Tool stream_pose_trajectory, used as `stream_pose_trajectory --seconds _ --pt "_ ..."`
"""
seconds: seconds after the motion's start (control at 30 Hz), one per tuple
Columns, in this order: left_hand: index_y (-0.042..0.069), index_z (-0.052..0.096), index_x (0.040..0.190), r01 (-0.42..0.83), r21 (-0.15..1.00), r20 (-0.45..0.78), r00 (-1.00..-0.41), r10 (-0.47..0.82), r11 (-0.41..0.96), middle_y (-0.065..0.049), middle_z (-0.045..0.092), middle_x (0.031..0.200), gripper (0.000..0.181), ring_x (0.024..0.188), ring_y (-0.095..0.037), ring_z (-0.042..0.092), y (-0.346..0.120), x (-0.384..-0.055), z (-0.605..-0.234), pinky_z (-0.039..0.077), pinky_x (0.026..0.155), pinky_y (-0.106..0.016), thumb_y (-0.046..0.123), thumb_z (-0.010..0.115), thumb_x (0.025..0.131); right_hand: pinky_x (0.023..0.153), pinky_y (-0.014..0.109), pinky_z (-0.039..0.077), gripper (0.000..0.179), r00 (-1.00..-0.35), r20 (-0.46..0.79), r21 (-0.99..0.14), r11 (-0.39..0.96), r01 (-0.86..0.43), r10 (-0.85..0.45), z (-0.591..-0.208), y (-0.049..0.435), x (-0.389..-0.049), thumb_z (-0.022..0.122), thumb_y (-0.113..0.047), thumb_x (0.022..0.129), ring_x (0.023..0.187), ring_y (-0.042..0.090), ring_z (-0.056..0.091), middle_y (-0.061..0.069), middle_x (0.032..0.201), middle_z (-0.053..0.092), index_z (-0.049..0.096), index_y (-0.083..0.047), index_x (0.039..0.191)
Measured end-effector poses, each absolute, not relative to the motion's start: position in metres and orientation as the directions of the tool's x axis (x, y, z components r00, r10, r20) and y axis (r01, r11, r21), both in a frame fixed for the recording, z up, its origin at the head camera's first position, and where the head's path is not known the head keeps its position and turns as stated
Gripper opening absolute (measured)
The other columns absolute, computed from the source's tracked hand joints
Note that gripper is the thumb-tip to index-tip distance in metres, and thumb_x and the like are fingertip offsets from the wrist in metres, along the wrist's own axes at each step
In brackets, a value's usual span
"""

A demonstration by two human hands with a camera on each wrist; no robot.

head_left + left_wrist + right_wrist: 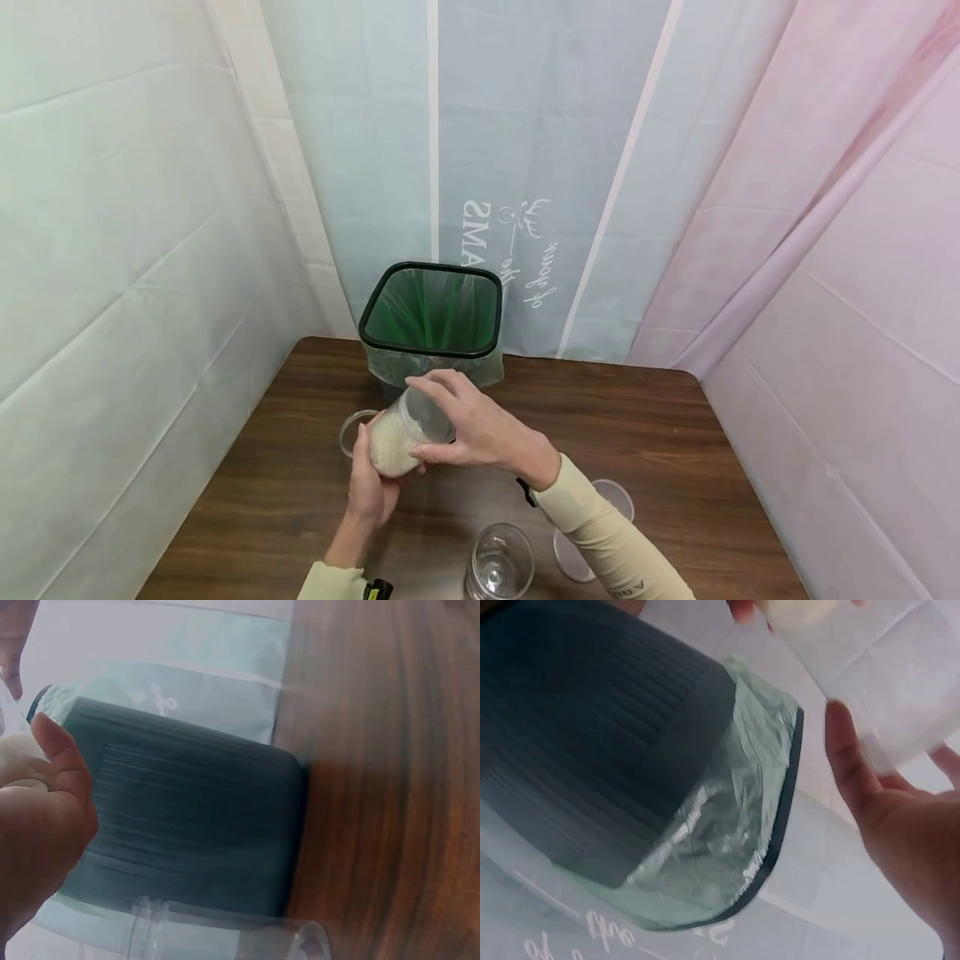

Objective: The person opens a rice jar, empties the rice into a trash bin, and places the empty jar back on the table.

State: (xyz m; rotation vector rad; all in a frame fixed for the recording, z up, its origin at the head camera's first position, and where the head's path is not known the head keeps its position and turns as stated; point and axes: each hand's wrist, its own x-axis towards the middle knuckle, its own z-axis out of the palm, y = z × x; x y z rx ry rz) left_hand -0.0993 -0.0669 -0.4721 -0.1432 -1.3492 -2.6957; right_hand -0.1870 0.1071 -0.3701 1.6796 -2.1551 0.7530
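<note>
The jar [392, 446] is held low by the left hand [372, 490], higher by the right hand [478, 425]; any tilting should be kept slow.

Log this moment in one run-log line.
left hand: grips jar with pale contents; right hand: grips its clear end; jar: tilted; lined bin: beyond hands; second jar: on table

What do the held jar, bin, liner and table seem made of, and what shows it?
Jar: smooth, clear plastic or glass; pale contents show through.
Bin: probably plastic, dull; ridged sides.
Liner: likely shiny plastic film; crinkled, translucent.
Table: wood or laminate, apparently satin; streaky grain.
</note>
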Motion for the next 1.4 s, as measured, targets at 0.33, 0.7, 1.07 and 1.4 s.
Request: stream_pose_trajectory --seconds 0.33,0.7,1.07,1.4 --pt "0.024 0.041 0.128 0.137 0.85 0.073 -0.987 -0.145 -0.508 0.008 0.064 0.095 0.045 0.068 -0.009 0.061 -0.066 -0.096 -0.482 0.048 0.049 -0.026 0.048 0.009 0.106 0.078 0.027 0.054 0.07 -0.411 0.383 -0.173 0.373 -0.912 -0.828 -0.365 0.117 -0.178 0.056 -0.065 0.09 0.104 0.009 0.057 -0.002 0.122 0.057 0.041 -0.029 0.148" --pt "0.03 0.046 0.122 0.041 0.912 -0.017 -0.99 -0.138 -0.408 0.009 0.063 0.087 0.047 0.062 -0.008 0.056 -0.068 -0.098 -0.477 0.041 0.045 -0.026 0.054 0.01 0.104 0.089 0.027 0.052 0.066 -0.31 0.459 -0.142 0.276 -0.951 -0.832 -0.362 0.12 -0.181 0.063 -0.054 0.089 0.109 0.014 0.058 0.004 0.123 0.058 0.048 -0.019 0.143" --pt "0.021 0.055 0.108 -0.15 0.918 -0.08 -0.977 0.198 -0.367 0.002 0.071 0.08 0.057 0.064 -0.015 0.068 -0.091 -0.104 -0.473 0.039 0.042 -0.024 0.058 0.011 0.103 0.083 0.027 0.052 0.064 -0.285 0.389 -0.15 0.245 -0.958 -0.876 -0.358 0.123 -0.179 0.065 -0.05 0.088 0.105 0.015 0.056 0.002 0.129 0.056 0.047 -0.02 0.143" --pt "0.012 0.048 0.122 0.05 0.957 0.027 -0.996 -0.084 -0.286 0.003 0.062 0.073 0.054 0.044 -0.01 0.048 -0.083 -0.1 -0.47 0.036 0.034 -0.031 0.051 0.014 0.106 0.099 0.033 0.048 0.069 -0.26 0.333 -0.227 0.191 -0.955 -0.906 -0.353 0.129 -0.174 0.064 -0.048 0.091 0.124 0.021 0.05 0.01 0.147 0.043 0.038 -0.022 0.149"
